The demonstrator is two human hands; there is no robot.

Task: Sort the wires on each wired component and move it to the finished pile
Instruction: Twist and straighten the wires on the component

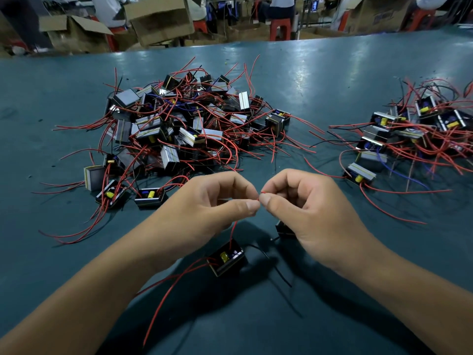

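While a component [226, 258] hangs or rests just above the counter [332, 80] between the two forearms, its red wire [233, 230] rises to the hands, where both pinch its tip. The left hand [215, 201] has its thumb and forefinger pressed together on the wire, the other fingers [227, 181] curled in; the right hand [304, 201] meets it fingertip to fingertip, its thumb and forefinger also nipping the red end, the rest of its fingers curled. Whether the component touches the counter or dangles just clear of it is hard to tell from this angle. Another long red wire [166, 298] trails from the component toward the lower left, and a thin black wire [280, 275] runs off to its right. A second component [284, 230] lies partly hidden under the right hand. Beyond the hands to the left sits a big pile [179, 129] of the same parts, a tangle of red leads spilling out on all sides. Well apart at the right edge lies a smaller pile [409, 134], its wires mostly sweeping one way. Past the far edge of the counter stand cardboard boxes [158, 19] and a red stool [280, 28], with people seated among them.
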